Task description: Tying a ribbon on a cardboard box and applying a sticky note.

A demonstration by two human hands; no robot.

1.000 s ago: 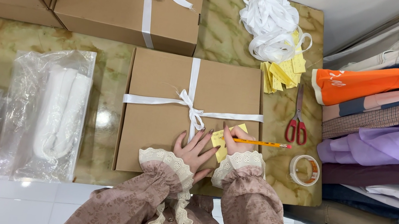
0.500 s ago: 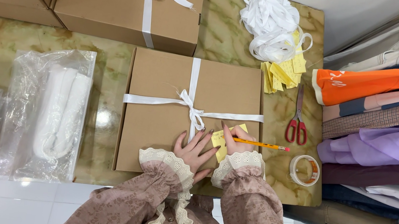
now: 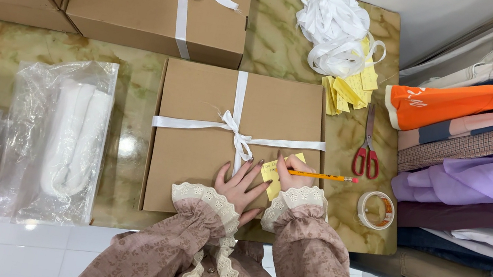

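A flat brown cardboard box (image 3: 191, 149) tied with a white ribbon (image 3: 233, 128) lies on the marble table. A yellow sticky note (image 3: 272, 175) sits on its lid near the front right corner. My left hand (image 3: 241, 186) lies flat on the lid, fingers spread, touching the note's left edge. My right hand (image 3: 290, 174) holds an orange pencil (image 3: 323, 176), its tip on the note and its pink eraser end pointing right.
A second ribboned box (image 3: 149, 2) with a yellow note stands behind. A heap of white ribbon (image 3: 335, 30), loose yellow notes (image 3: 348, 89), red scissors (image 3: 367, 153) and a tape roll (image 3: 376, 210) lie to the right. Folded clothes (image 3: 484, 152) are stacked far right, bagged garments (image 3: 59, 140) on the left.
The pencil has shifted very slightly in my right hand over the note. Everything else stays where it was.
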